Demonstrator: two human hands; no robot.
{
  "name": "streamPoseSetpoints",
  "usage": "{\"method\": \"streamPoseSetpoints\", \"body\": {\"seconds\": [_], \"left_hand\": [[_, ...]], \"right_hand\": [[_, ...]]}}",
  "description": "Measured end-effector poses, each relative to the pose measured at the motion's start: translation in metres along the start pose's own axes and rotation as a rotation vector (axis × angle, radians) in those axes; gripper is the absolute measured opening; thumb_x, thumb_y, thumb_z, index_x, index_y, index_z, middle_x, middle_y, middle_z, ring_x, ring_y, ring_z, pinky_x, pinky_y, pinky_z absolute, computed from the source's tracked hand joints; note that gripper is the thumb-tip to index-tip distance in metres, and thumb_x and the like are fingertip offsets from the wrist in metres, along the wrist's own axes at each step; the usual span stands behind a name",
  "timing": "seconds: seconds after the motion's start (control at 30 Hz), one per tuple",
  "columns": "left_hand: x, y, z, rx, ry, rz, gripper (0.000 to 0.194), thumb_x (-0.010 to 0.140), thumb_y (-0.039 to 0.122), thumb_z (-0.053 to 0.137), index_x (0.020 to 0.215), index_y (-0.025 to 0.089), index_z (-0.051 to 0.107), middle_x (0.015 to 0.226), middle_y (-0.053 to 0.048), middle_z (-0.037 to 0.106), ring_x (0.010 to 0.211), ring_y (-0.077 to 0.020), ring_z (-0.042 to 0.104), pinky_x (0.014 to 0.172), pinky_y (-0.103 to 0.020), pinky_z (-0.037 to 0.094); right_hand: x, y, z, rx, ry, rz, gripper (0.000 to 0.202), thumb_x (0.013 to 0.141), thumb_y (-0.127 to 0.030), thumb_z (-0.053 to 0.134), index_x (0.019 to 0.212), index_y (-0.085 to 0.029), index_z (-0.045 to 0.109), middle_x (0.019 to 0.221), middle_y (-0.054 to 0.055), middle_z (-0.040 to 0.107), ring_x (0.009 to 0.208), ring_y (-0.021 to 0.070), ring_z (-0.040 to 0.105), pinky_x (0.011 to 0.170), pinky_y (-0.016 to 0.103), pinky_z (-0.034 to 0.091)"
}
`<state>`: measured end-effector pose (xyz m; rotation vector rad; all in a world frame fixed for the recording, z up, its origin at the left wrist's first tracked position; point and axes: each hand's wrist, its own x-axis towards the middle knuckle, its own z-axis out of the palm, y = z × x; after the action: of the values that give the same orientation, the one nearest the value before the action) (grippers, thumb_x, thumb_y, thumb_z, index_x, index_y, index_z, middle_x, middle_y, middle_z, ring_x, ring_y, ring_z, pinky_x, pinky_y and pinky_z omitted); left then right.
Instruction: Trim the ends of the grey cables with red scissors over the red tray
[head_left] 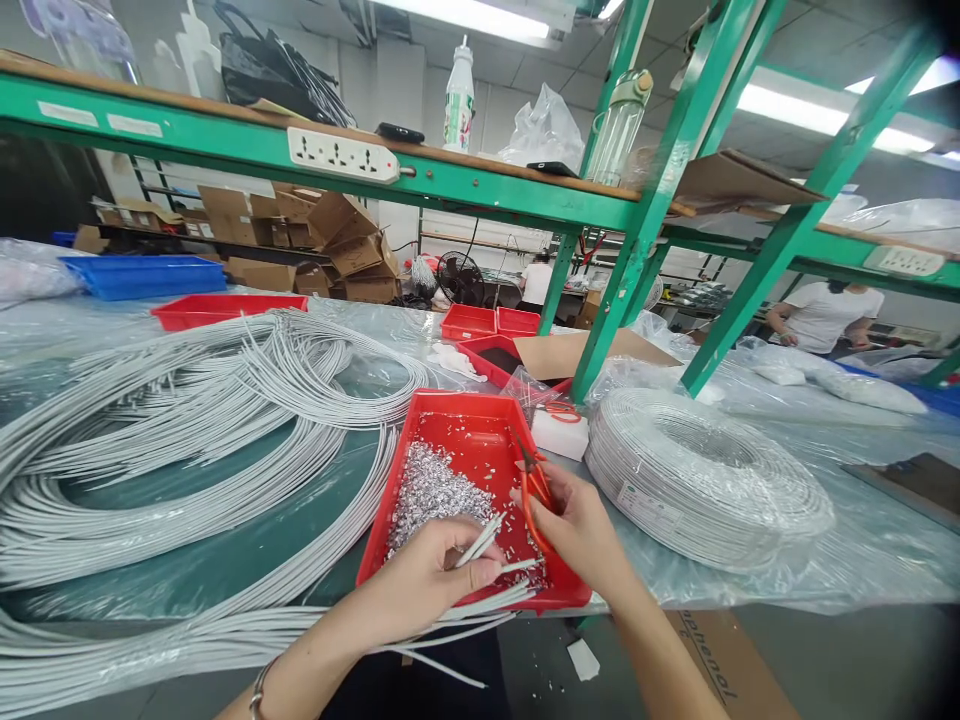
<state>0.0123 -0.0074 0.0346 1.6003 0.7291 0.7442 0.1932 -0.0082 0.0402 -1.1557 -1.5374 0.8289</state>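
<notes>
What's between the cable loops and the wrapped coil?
Head view: mainly the red tray with silvery scraps, left hand, right hand with orange-handled cutters, white box.

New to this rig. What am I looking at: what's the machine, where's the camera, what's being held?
No machine here: these are a person's two bare hands, and the single picture comes from a camera on their head, looking forward and down. The left hand holds a bunch of pale cable ends. The right hand holds orange-handled cutters. Both work over a red tray containing small silvery bits. On the plastic-covered table, looped cable bundles lie left of the tray, and a large wrapped cable coil sits to its right.
</notes>
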Motion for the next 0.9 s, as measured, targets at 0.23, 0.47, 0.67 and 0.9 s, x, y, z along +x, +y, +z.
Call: {"method": "streamPoseSetpoints", "body": {"seconds": [0.23, 0.47, 0.67, 0.9], "left_hand": [[0.000, -0.008, -0.008, -0.324, 0.060, -0.065, 0.035, 0.071, 0.046, 0.062, 0.072, 0.016, 0.046, 0.052, 0.008, 0.049, 0.035, -0.0063, 0.050, 0.035, -0.015, 0.035], [-0.002, 0.001, -0.009, -0.311, 0.192, -0.110, 0.034, 0.068, 0.044, 0.065, 0.067, 0.015, 0.046, 0.049, 0.009, 0.047, 0.025, -0.0003, 0.038, 0.026, -0.011, 0.019], [-0.004, 0.002, -0.009, -0.261, 0.230, -0.074, 0.032, 0.068, 0.041, 0.065, 0.065, 0.016, 0.044, 0.045, 0.011, 0.043, 0.026, -0.0017, 0.039, 0.030, -0.012, 0.021], [-0.004, 0.003, -0.010, -0.274, 0.247, -0.078, 0.033, 0.065, 0.039, 0.068, 0.064, 0.015, 0.046, 0.046, 0.009, 0.045, 0.031, -0.0027, 0.042, 0.032, -0.012, 0.023]], "right_hand": [[-0.012, -0.006, -0.016, 0.128, -0.204, 0.014, 0.037, 0.084, -0.038, 0.051, 0.113, -0.016, 0.042, 0.119, 0.014, 0.052, 0.107, 0.0247, 0.050, 0.094, 0.039, 0.038], [-0.038, -0.014, -0.018, 0.086, -0.509, 0.123, 0.045, 0.084, -0.036, 0.054, 0.122, -0.015, 0.042, 0.115, 0.014, 0.054, 0.106, 0.0242, 0.051, 0.093, 0.038, 0.040], [-0.043, -0.018, -0.006, 0.063, -0.494, 0.148, 0.052, 0.081, -0.044, 0.055, 0.124, -0.018, 0.044, 0.112, 0.013, 0.056, 0.105, 0.0245, 0.052, 0.091, 0.039, 0.041], [-0.047, -0.006, -0.011, 0.102, -0.480, 0.159, 0.057, 0.080, -0.050, 0.054, 0.125, -0.016, 0.043, 0.116, 0.015, 0.055, 0.108, 0.0252, 0.051, 0.093, 0.040, 0.040]]}}
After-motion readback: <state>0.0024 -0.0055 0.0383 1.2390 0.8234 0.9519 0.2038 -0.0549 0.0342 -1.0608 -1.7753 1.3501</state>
